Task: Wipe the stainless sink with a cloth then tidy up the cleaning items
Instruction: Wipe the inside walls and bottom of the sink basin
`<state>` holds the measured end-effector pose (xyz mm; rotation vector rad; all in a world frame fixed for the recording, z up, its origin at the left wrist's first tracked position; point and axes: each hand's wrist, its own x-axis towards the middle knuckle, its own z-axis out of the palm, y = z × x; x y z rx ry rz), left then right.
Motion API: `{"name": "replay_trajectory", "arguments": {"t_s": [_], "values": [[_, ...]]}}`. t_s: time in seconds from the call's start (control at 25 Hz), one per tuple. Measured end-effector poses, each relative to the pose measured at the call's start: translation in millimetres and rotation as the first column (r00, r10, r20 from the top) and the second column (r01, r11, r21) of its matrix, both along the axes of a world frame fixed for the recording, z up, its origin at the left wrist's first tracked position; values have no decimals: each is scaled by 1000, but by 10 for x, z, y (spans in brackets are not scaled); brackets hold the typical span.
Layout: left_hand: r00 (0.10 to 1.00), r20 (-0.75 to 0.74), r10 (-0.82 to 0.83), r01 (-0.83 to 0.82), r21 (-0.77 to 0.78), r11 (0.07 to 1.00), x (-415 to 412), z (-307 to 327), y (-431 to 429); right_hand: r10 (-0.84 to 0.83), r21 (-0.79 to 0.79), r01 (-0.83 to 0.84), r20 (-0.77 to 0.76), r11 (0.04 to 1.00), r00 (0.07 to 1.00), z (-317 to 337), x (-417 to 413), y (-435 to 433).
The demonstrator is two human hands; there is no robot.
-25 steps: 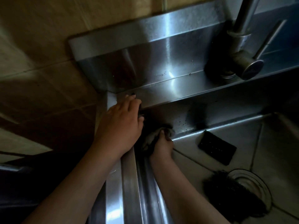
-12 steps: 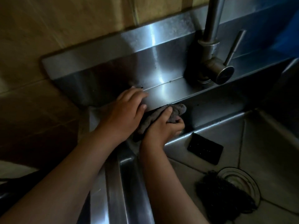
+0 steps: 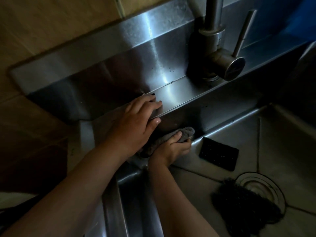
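Observation:
The stainless sink [image 3: 196,93] fills the view, its back ledge running from centre left up to the right. My left hand [image 3: 135,124] rests flat on the ledge's left end, fingers straight and pointing right. Just below it, my right hand [image 3: 172,147] grips a bunched grey cloth [image 3: 184,134] and presses it against the basin's back wall under the ledge. Part of the cloth is hidden beneath my left hand.
A steel tap [image 3: 220,53] with a lever stands on the ledge to the right. On the basin floor lie a black rectangular sponge [image 3: 218,154] and a dark scrubber [image 3: 242,207] beside the drain [image 3: 263,187]. Tiled wall lies behind, something blue at top right.
The cloth and my right hand went from the basin's left corner up to the ledge edge, then back down the back wall. My left hand stays on the ledge.

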<state>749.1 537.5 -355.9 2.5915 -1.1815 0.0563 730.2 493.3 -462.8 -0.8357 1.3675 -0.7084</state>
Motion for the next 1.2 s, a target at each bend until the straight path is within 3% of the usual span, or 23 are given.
{"name": "replay_trajectory", "arguments": {"t_s": [0.28,0.44,0.6,0.72,0.84,0.92,1.04,1.2], "values": [[999,52,-3,0,55,999,7,-39,15,48,97,-43,-48,994,998,-239,-92,-1],[998,60,1,-5,60,998,-9,-27,12,52,156,-53,11,986,999,-75,-118,-74],[997,81,0,-4,48,999,-8,-21,12,-2,-77,10,111,997,994,342,-67,-255],[996,91,-2,-1,39,999,2,-37,7,-45,-291,100,188,951,981,563,-16,-479],[996,92,24,-27,35,999,-2,-61,11,-36,-384,117,212,916,977,565,-1,-545],[994,99,39,-42,24,999,-24,-69,-7,-49,-357,107,169,928,984,420,17,-580],[993,101,56,-60,39,997,-44,-65,-7,-44,-192,63,105,979,994,161,12,-620],[993,113,44,-51,57,997,-18,-93,9,29,-202,-23,25,979,999,-145,-4,-562]]}}
